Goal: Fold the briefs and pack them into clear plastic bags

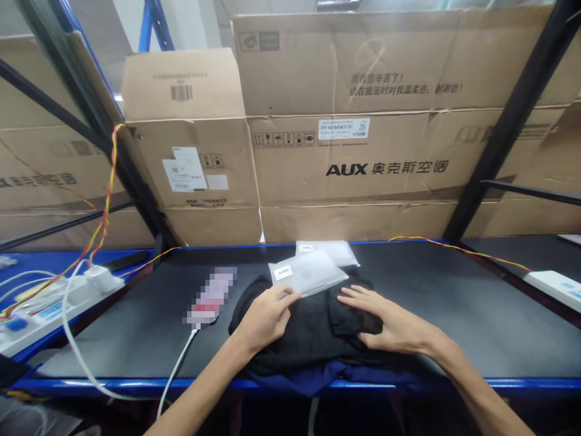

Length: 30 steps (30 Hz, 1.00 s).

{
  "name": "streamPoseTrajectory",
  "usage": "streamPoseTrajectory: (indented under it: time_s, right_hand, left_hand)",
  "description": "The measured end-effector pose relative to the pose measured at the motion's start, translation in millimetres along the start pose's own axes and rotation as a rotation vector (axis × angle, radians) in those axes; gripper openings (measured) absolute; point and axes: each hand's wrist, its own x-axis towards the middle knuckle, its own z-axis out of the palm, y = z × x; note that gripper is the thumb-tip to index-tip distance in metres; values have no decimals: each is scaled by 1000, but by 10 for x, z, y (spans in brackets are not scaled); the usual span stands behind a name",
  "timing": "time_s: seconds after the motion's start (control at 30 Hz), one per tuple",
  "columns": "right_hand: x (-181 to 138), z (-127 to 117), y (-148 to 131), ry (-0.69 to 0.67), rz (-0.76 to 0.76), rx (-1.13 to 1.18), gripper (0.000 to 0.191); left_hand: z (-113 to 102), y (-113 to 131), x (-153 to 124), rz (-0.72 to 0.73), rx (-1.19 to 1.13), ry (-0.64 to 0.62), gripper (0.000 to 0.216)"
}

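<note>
My left hand (271, 316) pinches the near edge of a frosted plastic bag (313, 272) between thumb and fingers. The bag is flat, with a small white barcode label, and its near part lies over black clothing. Behind it, partly covered, is a second plastic bag (336, 251) with a similar label. My right hand (385, 318) rests on the black garment (308, 339), fingers spread and thumb apart, over a small folded part of the cloth. Dark blue fabric (313, 378) shows beneath the black garment at the table's front edge.
A blurred-out phone (213, 297) on a white cable (179, 360) lies left on the black tabletop (454, 303). Power strips (59, 303) stand at the left, another strip (556, 287) at the right. Large cardboard boxes (385, 200) wall off the back between dark metal posts (503, 127).
</note>
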Motion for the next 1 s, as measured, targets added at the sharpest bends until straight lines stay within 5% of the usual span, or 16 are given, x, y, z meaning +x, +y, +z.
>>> streamPoseTrajectory:
  time_s: [0.5, 0.8, 1.0]
  right_hand:
    - [71, 176, 65, 318, -83, -91, 48]
    - [36, 180, -96, 523, -79, 37, 45]
    - [205, 259, -270, 414, -257, 27, 53]
  left_hand:
    - [65, 127, 173, -229, 184, 144, 27]
    - [157, 125, 126, -210, 199, 142, 23]
    - [152, 139, 127, -182, 89, 155, 23]
